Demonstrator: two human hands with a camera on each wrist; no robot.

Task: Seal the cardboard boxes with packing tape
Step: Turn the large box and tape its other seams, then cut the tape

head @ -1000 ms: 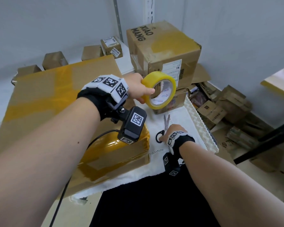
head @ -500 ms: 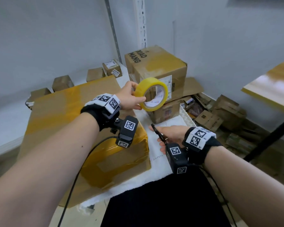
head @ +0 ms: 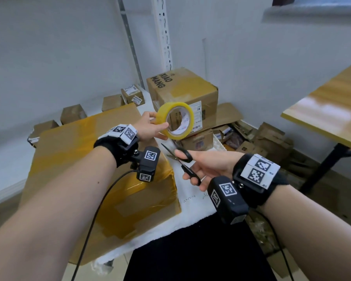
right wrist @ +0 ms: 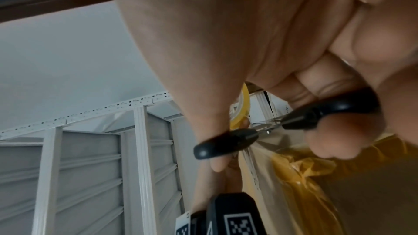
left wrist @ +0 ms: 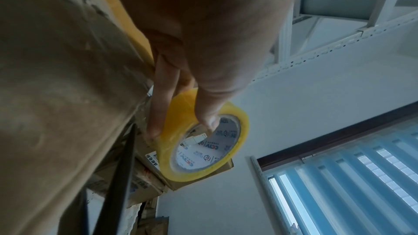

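**Tape roll raised, scissors coming up beneath it**

Head view: the left hand [head: 150,128] holds the roll of yellow packing tape [head: 175,120] up in the air, above the far right corner of the large cardboard box [head: 93,173], whose top and near side already carry broad yellow tape. Thumb and fingers pinch the roll's left rim; its open core faces the camera. The right hand [head: 209,165] is closed through the black handles of the scissors [head: 180,159], just below and to the right of the roll. The blades point up and left toward the roll, their long axis slanting along the box's right edge. No free tape end is visible between roll and box, so I cannot tell whether a strip is stretched there. The right hand is the nearer one to any cut, by my judgement.

Left wrist view: the fingers [left wrist: 158,113] lie on the roll's outer band and the thumb hooks inside the printed core, a firm pinch. The box wall fills the left side.

Right wrist view: thumb and fingers sit in the scissors' loops [right wrist: 226,142], blades partly spread, the tape roll visible just beyond them and the taped box to the right.
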